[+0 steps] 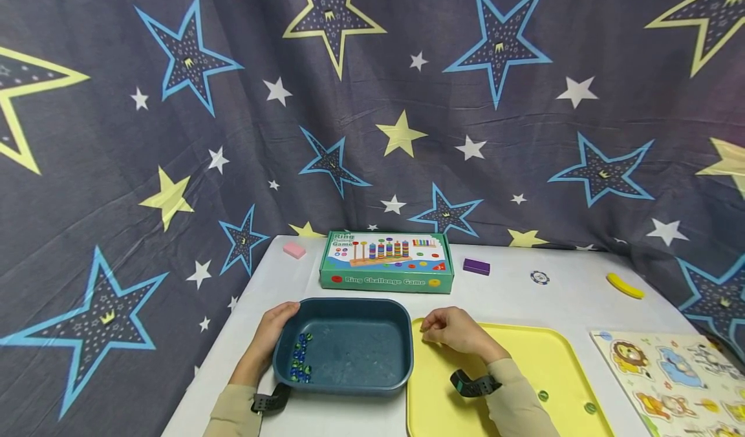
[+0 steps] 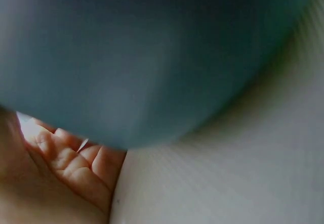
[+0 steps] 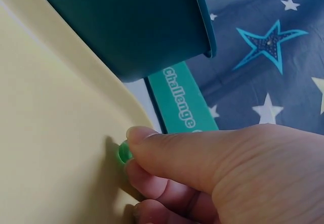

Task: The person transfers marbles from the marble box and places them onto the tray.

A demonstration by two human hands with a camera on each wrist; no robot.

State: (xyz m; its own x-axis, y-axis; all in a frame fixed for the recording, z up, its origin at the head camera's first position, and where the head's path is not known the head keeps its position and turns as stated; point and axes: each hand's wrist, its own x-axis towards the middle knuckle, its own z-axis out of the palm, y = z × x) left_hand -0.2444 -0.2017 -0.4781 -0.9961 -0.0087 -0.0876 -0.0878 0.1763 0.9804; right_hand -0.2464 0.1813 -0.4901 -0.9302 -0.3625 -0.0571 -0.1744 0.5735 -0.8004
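Two forearms are extended from the lower edge of the head view, both covered by beige sleeves (image 1: 228, 416). The left forearm (image 1: 237, 399) is angled forward and slightly inward, and the left hand (image 1: 270, 335) is stretched ahead of it, its far fingertips bent toward the middle. In the left wrist view, the creased inner side of that hand is partly shown; the rest is hidden. The right forearm (image 1: 515, 388) is slanted forward and to the left, with the right hand (image 1: 458, 331) turned inward. Its thumb (image 3: 174, 152) is brought close to the curled forefinger (image 3: 146, 181) in a pinch, and another finger is folded beneath.
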